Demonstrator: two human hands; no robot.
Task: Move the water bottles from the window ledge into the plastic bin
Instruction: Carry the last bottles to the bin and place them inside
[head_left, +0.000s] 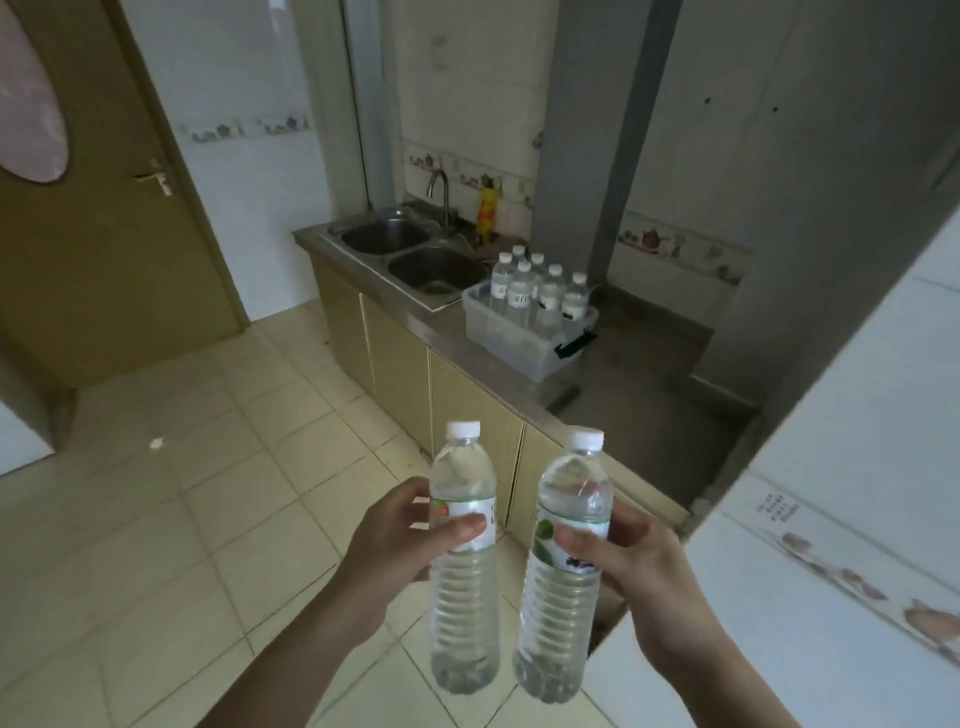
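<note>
Bench (457, 332) runs from far left to near right along the wall. Double sink (410, 254) set into its far left end; tap (440, 195) behind the sink, at the bench's back edge. Plastic bin (524, 338) sits on the bench just right of the sink, near the front edge. Seven bottles (535, 291) stand upright inside the bin, packed close together. Door (104, 208) at far left, beyond the floor (182, 493). Nearest the camera, above the floor and before the bench's front: left hand (400, 540) grips left bottle (464, 561), right hand (628, 566) grips right bottle (563, 571). Both upright, side by side, apart.
</note>
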